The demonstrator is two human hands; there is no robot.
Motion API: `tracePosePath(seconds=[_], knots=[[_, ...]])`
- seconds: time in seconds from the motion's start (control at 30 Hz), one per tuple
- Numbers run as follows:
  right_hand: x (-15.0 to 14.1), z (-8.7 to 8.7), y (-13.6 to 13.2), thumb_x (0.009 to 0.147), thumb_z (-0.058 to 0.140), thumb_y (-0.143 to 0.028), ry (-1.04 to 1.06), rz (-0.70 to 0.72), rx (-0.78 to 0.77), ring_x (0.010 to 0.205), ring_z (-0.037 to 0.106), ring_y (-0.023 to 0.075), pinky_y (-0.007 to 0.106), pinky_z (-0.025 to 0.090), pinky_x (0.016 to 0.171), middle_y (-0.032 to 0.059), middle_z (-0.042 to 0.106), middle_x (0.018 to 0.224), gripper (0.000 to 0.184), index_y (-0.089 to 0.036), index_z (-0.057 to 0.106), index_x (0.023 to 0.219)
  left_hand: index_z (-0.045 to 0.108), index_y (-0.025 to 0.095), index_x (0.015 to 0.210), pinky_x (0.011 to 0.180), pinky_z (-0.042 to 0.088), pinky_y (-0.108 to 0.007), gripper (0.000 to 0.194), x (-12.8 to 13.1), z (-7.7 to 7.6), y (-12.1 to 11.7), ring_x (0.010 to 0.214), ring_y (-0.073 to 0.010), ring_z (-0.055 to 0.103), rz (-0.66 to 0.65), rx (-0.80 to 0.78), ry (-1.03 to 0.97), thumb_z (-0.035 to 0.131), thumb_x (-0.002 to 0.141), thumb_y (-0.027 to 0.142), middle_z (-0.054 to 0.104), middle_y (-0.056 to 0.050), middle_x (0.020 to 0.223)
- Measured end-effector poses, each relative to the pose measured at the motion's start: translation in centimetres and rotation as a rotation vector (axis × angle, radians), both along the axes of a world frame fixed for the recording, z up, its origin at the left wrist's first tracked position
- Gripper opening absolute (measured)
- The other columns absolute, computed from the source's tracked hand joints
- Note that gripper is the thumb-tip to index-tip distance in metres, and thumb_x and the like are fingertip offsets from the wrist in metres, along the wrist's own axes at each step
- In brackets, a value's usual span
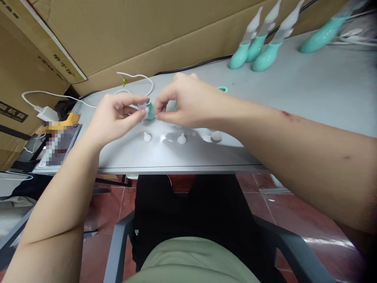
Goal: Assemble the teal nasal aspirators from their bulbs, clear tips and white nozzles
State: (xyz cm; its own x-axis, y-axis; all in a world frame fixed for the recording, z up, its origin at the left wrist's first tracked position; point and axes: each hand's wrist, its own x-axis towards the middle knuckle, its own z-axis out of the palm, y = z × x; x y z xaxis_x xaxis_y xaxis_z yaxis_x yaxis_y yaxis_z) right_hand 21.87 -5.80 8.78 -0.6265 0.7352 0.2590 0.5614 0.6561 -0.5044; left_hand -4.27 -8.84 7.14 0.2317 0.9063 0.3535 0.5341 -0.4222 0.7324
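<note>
My left hand pinches a small clear plastic tube piece between thumb and fingers. Right behind that piece stands a teal rubber bulb, between my two hands. The fingertips of my right hand are pressed together at the bulb's right side; whatever they hold is hidden. Part of another teal piece shows through the gap under my right hand. On the table in front lie small white funnel-shaped pieces, one of them below my left fingertips. A white round piece rests under my right forearm.
Several assembled teal bulbs with clear tips stand at the back right. A teal ring opening shows behind my right wrist. White cables, a white charger and a phone-like device lie left. Cardboard borders the back.
</note>
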Motion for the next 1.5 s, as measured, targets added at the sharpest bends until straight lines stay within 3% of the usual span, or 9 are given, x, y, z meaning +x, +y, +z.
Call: tracePosePath(seconds=[0.13,0.27,0.43,0.53,0.67,0.8,0.97,1.23,1.5], knots=[[0.9,-0.6,1.4,0.108,0.081,-0.018,0.386,0.023,-0.023,0.112,0.085,0.0267,0.046,0.067,0.118,0.0051,0.094,0.113,0.014,-0.025,0.091,0.103,0.102,0.021,0.126,0.096,0.087,-0.045,0.050,1.0,1.3,1.2,0.102,-0.0293,0.096,-0.073,-0.080,-0.070,0.116,0.091,0.054,0.097,-0.010,0.117],[1.5,-1.4,2.4,0.106,0.085,-0.023,0.569,0.049,-0.026,0.116,0.089,0.0293,0.049,0.071,0.116,0.0058,0.096,0.116,0.010,-0.026,0.092,0.099,0.099,0.021,0.125,0.095,0.089,-0.049,0.053,2.2,2.2,2.2,0.100,-0.0287,0.096,-0.100,-0.091,-0.125,0.117,0.090,0.056,0.096,-0.009,0.121],[2.3,-1.5,2.6,0.106,0.093,-0.048,0.604,0.029,-0.034,0.124,0.089,0.0359,0.056,0.073,0.119,0.0048,0.096,0.123,0.015,-0.034,0.092,0.102,0.094,0.028,0.143,0.110,0.088,-0.058,0.063,2.8,1.7,3.4,0.108,-0.0301,0.095,-0.104,-0.077,-0.161,0.114,0.094,0.061,0.096,-0.007,0.129],[2.6,-1.2,2.6,0.100,0.099,-0.070,0.580,-0.004,-0.108,0.129,0.085,0.0367,0.056,0.070,0.122,0.0055,0.096,0.129,0.035,-0.035,0.092,0.102,0.092,0.031,0.146,0.108,0.088,-0.055,0.062,2.7,0.7,4.0,0.105,-0.0274,0.095,-0.081,-0.044,-0.177,0.109,0.096,0.063,0.095,-0.006,0.137],[2.5,-0.8,2.6,0.083,0.106,-0.085,0.535,-0.001,-0.175,0.131,0.084,0.0397,0.058,0.069,0.121,0.0054,0.097,0.132,0.054,-0.036,0.092,0.101,0.092,0.029,0.138,0.103,0.088,-0.048,0.047,2.6,-0.2,4.0,0.103,-0.0267,0.097,-0.036,-0.008,-0.157,0.104,0.102,0.057,0.092,-0.007,0.124],[2.4,-0.9,2.2,0.081,0.108,-0.072,0.588,0.009,-0.182,0.130,0.087,0.0428,0.058,0.069,0.114,0.0080,0.096,0.131,0.042,-0.039,0.088,0.094,0.092,0.029,0.136,0.099,0.088,-0.045,0.035,2.7,-0.6,3.8,0.102,-0.0257,0.097,-0.005,0.015,-0.163,0.100,0.110,0.052,0.090,-0.006,0.119],[2.5,-1.1,2.1,0.095,0.102,-0.060,0.576,0.049,-0.176,0.126,0.088,0.0364,0.058,0.071,0.119,0.0054,0.096,0.128,0.032,-0.034,0.084,0.096,0.091,0.031,0.138,0.096,0.087,-0.044,0.040,2.7,-1.0,3.7,0.101,-0.0255,0.097,0.024,0.021,-0.136,0.102,0.110,0.059,0.092,-0.006,0.118],[2.7,-1.3,2.5,0.094,0.106,-0.050,0.586,0.098,-0.249,0.118,0.084,0.0299,0.051,0.070,0.118,0.0051,0.094,0.119,0.027,-0.032,0.086,0.098,0.096,0.032,0.140,0.099,0.088,-0.043,0.034,2.8,-1.2,3.2,0.099,-0.0234,0.097,0.028,0.008,-0.152,0.103,0.111,0.049,0.095,-0.004,0.121],[2.6,-1.1,2.4,0.085,0.107,-0.069,0.530,0.110,-0.257,0.120,0.087,0.0327,0.052,0.069,0.112,0.0058,0.094,0.120,0.044,-0.033,0.083,0.095,0.101,0.034,0.132,0.094,0.088,-0.043,0.038,2.2,-1.8,3.4,0.091,-0.0214,0.095,-0.060,0.045,-0.202,0.109,0.103,0.057,0.097,-0.002,0.117]])
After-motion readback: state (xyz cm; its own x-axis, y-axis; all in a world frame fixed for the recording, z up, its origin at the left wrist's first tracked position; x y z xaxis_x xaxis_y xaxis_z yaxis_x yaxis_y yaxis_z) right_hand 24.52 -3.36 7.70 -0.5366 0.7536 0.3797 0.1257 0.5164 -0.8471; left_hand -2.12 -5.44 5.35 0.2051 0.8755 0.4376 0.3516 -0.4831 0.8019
